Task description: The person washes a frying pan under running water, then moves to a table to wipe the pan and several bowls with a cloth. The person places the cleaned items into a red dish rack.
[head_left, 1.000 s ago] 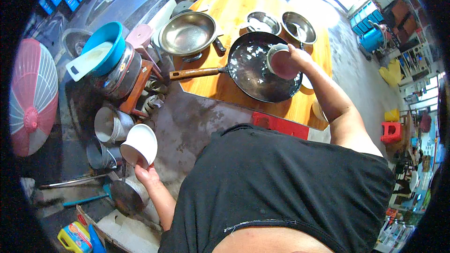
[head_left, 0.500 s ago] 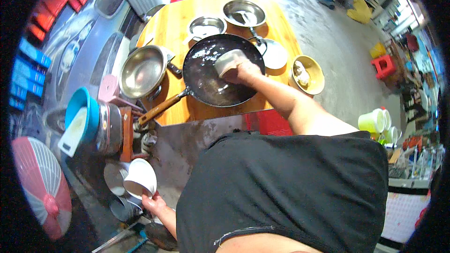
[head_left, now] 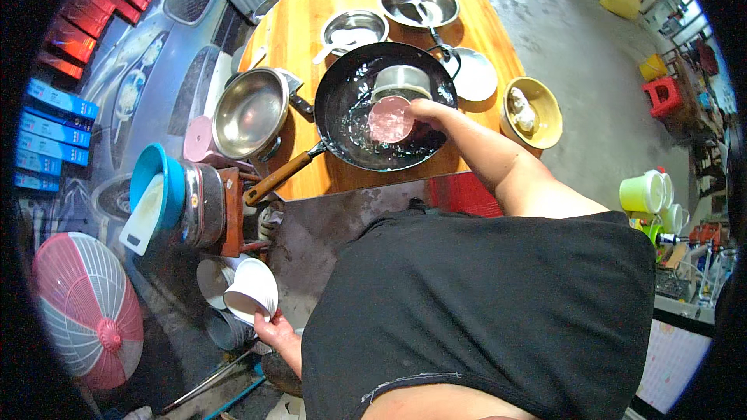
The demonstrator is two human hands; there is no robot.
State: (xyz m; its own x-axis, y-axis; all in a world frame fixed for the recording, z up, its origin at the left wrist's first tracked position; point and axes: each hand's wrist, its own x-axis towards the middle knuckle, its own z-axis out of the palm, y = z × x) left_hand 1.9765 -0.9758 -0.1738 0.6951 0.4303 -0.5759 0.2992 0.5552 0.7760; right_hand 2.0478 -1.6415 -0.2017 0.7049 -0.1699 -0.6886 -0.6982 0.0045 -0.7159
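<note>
Wok [head_left: 337,105]: one (black) | left hand [head_left: 278,330]: gripping one white bowl [head_left: 253,288] | right hand [head_left: 428,111]: gripping one pink vessel [head_left: 391,120]

The view is taken from the person's head, through the left of two side-by-side fisheye lenses, and is aimed steeply downward and forward. The wok [head_left: 342,109] is seen from above at close range. The black shirt [head_left: 482,295] is caught nearer, this side of the wok; around the wok the bench [head_left: 292,37] is taken in, and, well right of it, the floor [head_left: 564,70].
</note>
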